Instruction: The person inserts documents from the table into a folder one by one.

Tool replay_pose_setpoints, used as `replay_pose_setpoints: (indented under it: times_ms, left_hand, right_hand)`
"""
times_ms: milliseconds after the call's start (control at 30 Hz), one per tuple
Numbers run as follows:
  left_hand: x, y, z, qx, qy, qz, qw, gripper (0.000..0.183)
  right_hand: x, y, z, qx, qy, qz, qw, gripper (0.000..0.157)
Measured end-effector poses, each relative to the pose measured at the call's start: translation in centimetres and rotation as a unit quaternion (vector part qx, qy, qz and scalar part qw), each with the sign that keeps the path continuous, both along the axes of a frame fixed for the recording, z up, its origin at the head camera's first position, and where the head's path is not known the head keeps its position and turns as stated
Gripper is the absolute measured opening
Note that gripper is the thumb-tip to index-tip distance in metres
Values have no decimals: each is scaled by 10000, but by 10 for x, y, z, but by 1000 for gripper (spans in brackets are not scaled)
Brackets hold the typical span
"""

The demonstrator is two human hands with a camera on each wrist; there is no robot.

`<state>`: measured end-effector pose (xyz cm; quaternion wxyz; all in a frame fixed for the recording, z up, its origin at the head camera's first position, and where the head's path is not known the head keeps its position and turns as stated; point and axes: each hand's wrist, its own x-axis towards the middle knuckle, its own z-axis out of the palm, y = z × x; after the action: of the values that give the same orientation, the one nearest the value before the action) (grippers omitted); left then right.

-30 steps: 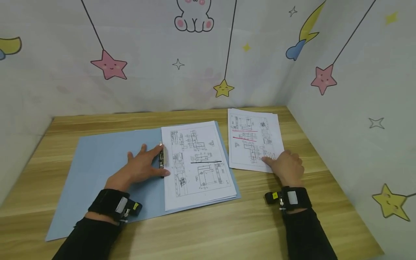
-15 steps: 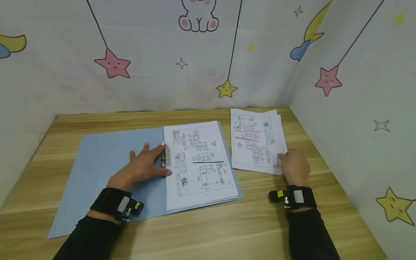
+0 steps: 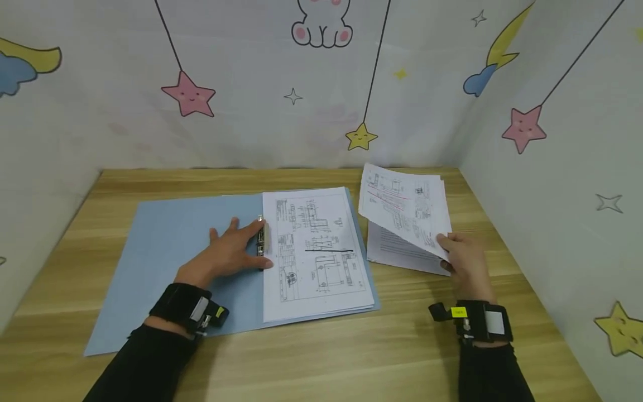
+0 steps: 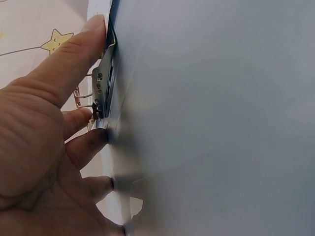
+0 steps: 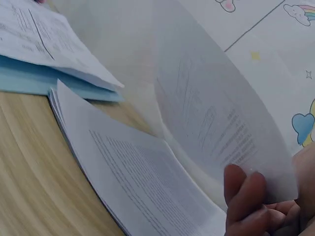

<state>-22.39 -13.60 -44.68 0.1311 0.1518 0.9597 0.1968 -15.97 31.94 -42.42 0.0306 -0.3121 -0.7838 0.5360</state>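
The top sheet (image 3: pixel 406 204) at my one o'clock has lifted; my right hand (image 3: pixel 467 261) pinches its four-o'clock corner. Likely light and limp: hold by corners. My left hand (image 3: pixel 226 253) spreads across the clip (image 3: pixel 260 241).

We hold a lifted, curving sheet (image 5: pixel 206 108) in our right hand (image 5: pixel 253 206), above printed pages (image 5: pixel 130 169) lying on the wood-grain counter (image 5: pixel 29 162).

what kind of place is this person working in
Probably an indoor desk nook for paperwork: a wood-grain table bordered by star-patterned walls, with an open blue folder on it.
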Motion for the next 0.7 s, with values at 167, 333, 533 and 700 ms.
replay_pose_setpoints:
  times_ms: [167, 333, 533, 700]
  left_hand:
    - [1, -2, 1, 73, 35, 19, 10000, 106]
    - [0, -2, 0, 119, 60, 4, 9999, 105]
    - [0, -4, 1, 129, 63, 11, 9999, 104]
    - [1, -9, 3, 78, -16, 146, 9999, 99]
  right_hand:
    - [-1, -28, -9, -262, 10, 909, 9955, 45]
    - [4, -61, -12, 278, 42, 1452, 9890, 45]
    - [14, -98, -13, 908, 277, 1553, 9833, 46]
    - [19, -122, -9, 1059, 328, 1728, 9787, 43]
